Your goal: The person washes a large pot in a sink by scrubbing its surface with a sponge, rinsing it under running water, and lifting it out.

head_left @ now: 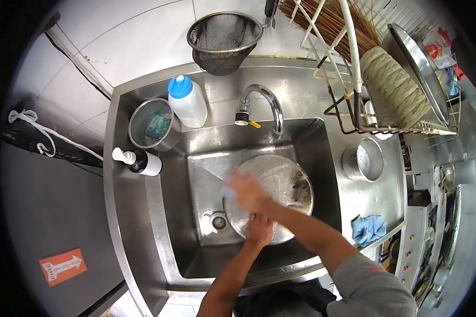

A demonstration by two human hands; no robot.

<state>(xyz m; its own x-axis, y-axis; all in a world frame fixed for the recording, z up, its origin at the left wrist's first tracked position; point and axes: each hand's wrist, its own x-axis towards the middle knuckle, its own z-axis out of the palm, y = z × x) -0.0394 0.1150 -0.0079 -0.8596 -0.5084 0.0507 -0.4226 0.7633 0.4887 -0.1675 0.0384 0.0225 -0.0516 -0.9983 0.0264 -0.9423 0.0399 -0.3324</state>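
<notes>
In the sink (175, 222) a large round metal pan or lid (280, 174) lies tilted, with a dark stained patch on its right side. My left hand (260, 231) is closed on its near rim. Over the pan's left part is my right hand (246, 191), smeared by motion, its forearm crossing above the left hand. A blurred pale blue-white patch shows at the right fingers and moves with them; its kind cannot be made out. The drain (218, 222) is just left of the pan, and the faucet (264, 105) rises behind it.
On the left ledge stand a metal pot (153, 122) with a green scouring pad, a blue-capped bottle (189, 103) and a pump bottle (138, 161). Rightward are a metal cup (364, 159) and blue cloth (368, 229). A strainer (225, 39) and wire rack (349, 79) hang above.
</notes>
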